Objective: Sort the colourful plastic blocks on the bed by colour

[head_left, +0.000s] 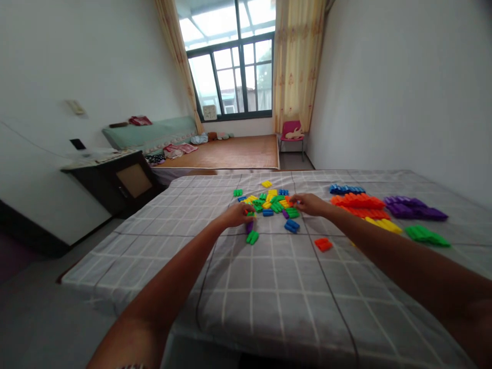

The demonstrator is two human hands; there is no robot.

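Note:
A loose pile of small ridged plastic blocks [272,206] in green, yellow, blue, orange and purple lies mid-table. At its left edge is my left hand [235,215], fingers closed around an orange block [248,208]. A purple block [249,226] and a green block [252,238] lie just below that hand. My right hand [310,204] reaches the pile's right side, its fingertips pinched at another orange block [287,201], partly hidden. Nearer to me are a blue block [292,225] and a separate orange block [323,244].
On the right, blocks lie grouped by colour: blue [347,189], orange [359,205], purple [415,208], yellow [384,224] and green [426,235]. A grey checked cloth [269,287] covers the table. Beyond stand a bed [238,151], a dark cabinet [128,179] and a pink chair [291,128].

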